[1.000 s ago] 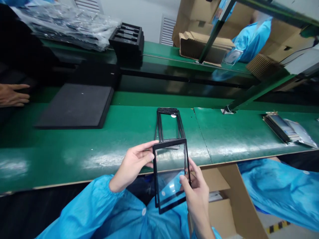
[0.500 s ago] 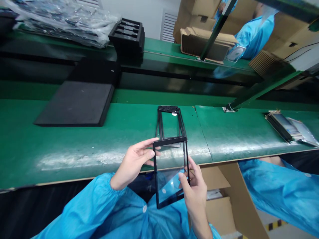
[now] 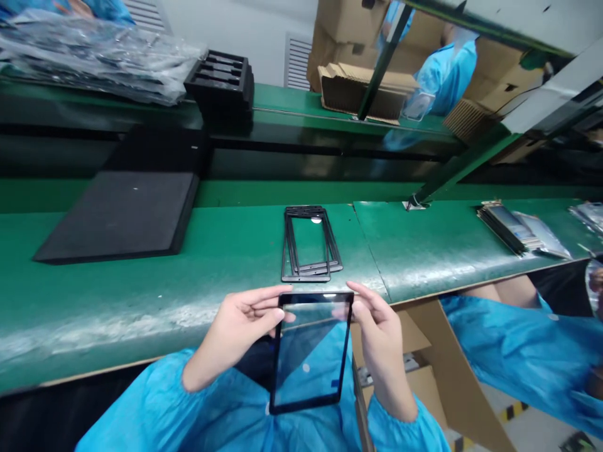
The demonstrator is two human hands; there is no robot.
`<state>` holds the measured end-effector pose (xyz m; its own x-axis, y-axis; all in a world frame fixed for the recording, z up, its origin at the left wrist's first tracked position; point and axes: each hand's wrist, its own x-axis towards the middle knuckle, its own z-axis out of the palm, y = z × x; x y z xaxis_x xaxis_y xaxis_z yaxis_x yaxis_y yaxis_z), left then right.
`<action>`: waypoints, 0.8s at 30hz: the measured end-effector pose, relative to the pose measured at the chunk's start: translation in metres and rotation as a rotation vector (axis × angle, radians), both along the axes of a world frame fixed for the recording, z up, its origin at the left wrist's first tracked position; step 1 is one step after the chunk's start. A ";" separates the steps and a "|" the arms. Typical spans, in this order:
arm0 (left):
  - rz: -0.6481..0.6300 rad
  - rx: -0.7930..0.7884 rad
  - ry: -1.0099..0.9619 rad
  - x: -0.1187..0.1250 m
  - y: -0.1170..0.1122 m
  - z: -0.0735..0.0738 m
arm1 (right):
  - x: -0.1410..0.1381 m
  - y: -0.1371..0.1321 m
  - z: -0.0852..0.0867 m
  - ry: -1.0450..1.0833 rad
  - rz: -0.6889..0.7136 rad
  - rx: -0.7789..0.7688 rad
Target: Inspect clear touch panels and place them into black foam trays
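I hold a black-rimmed glass panel (image 3: pixel 311 351) over my lap, just short of the green bench's front edge. My left hand (image 3: pixel 240 323) pinches the panel's upper left edge, thumb on the front. My right hand (image 3: pixel 379 333) grips its upper right edge with the fingers closed on the rim. Both sleeves are blue. On the bench just beyond the panel lies a small stack of black plastic frames (image 3: pixel 307 243).
A black foam pad (image 3: pixel 117 215) lies at the left of the green bench (image 3: pixel 424 245). Stacked panels and bags (image 3: pixel 511 227) sit at the right. Black trays (image 3: pixel 221 78), bagged parts (image 3: pixel 89 53) and cardboard boxes (image 3: pixel 365 88) fill the back shelf. A blue-gowned co-worker (image 3: pixel 518 351) sits at my right.
The panel has dropped lower toward my lap and tilted flatter. My right hand has slid from the panel's lower right side up to its top right corner.
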<state>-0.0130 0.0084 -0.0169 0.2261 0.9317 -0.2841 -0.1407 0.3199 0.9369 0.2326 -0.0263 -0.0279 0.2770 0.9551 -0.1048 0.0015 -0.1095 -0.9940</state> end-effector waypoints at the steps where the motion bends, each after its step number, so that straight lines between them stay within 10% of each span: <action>1: -0.002 -0.006 0.005 -0.001 0.000 0.001 | 0.000 0.002 0.002 0.012 0.001 -0.008; 15: -0.087 0.185 0.210 -0.006 0.002 -0.009 | -0.010 -0.002 0.008 0.067 -0.047 -0.007; 20: -0.370 0.546 0.575 0.003 0.003 0.007 | -0.027 0.003 0.009 0.119 0.164 -0.026; 24: -0.510 0.348 0.392 0.002 0.003 0.014 | -0.008 0.005 0.005 0.171 0.309 -0.129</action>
<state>-0.0112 0.0110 -0.0030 0.5982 0.7891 -0.1395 0.3128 -0.0696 0.9473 0.2251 -0.0214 -0.0233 -0.0543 0.9668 -0.2498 -0.1112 -0.2544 -0.9607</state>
